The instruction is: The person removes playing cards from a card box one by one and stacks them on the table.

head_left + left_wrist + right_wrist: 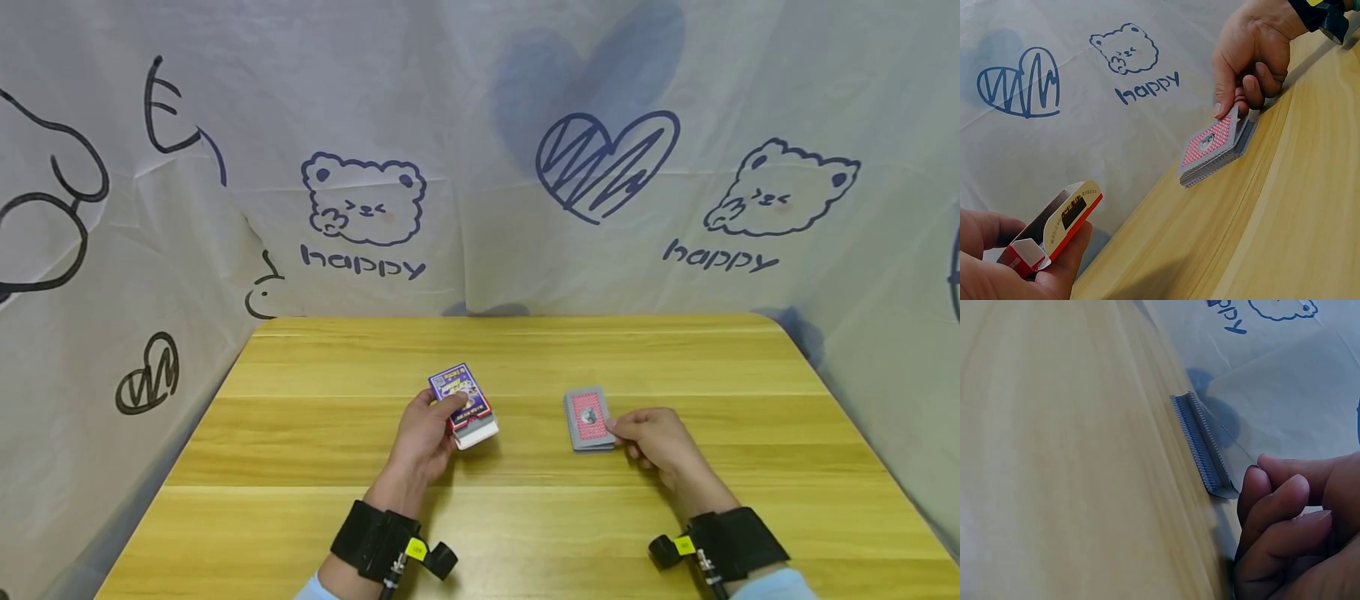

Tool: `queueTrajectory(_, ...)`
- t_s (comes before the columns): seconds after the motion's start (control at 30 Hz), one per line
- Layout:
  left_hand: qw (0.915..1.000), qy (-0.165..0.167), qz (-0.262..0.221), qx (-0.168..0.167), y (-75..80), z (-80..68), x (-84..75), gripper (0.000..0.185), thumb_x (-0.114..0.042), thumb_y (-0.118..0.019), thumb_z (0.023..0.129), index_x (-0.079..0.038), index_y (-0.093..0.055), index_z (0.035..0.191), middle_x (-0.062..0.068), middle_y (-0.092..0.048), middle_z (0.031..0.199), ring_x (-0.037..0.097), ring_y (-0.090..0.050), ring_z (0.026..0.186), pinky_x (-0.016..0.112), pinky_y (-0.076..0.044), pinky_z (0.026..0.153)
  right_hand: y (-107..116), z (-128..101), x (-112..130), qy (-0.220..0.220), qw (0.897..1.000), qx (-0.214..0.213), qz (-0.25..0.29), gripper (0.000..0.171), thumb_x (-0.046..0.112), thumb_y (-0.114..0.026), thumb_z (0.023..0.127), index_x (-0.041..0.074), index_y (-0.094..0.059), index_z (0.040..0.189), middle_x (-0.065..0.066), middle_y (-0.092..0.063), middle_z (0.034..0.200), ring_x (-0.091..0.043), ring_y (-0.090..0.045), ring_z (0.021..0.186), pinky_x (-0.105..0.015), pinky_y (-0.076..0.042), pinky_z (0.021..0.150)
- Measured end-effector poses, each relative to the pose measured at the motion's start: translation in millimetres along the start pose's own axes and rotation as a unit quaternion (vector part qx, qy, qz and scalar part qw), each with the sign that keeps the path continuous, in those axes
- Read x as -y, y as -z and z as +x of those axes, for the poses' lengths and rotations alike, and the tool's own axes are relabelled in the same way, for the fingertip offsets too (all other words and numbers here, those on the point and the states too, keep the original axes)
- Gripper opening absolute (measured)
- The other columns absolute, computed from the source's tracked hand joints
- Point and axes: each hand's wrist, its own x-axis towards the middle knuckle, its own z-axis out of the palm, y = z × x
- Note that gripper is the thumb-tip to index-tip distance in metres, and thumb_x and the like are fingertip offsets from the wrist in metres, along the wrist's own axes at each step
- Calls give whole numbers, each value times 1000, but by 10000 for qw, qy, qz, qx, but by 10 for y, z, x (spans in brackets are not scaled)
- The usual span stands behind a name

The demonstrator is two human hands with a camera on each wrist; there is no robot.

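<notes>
My left hand (422, 437) holds a purple card box (459, 387) over the table, thumb across its printed face. In the left wrist view the box's near end stands open, its cream flap (1072, 215) raised and a white side tab showing. To the right, a deck of playing cards (1202, 450) lies on the table. Its top card (588, 410) has a red-patterned back with a pale border and a round picture in the middle. My right hand (660, 442) pinches that card's near right corner between thumb and forefinger, and this edge is lifted from the deck.
The yellow wood-grain table (525, 517) has rounded far corners. White cloth (480, 100) with drawn bears, hearts and "happy" hangs behind and at both sides. Black straps (738, 542) with small cameras sit on both wrists.
</notes>
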Motion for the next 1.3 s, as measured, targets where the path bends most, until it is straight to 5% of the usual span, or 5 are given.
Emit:
queueTrajectory(0.47, 10000, -34, 33, 85, 7, 2, 13, 50, -8, -59, 107, 3, -40, 151, 25, -65, 136, 25, -75, 105, 37, -66, 84, -55, -37, 8, 95, 9984, -342, -431, 24, 18, -70, 101, -4, -72, 94, -1, -58, 64, -11, -47, 53, -23, -40, 44)
queueTrajectory(1.3, 10000, -52, 36, 56, 14, 15, 7, 48, -6, -60, 105, 2, -42, 149, 22, -70, 124, 23, -76, 98, 36, -67, 79, -70, -31, -6, 313, 9926, -458, -1080, 25, 23, -74, 97, 2, -69, 85, 3, -50, 56, -11, -44, 48, -24, -36, 42)
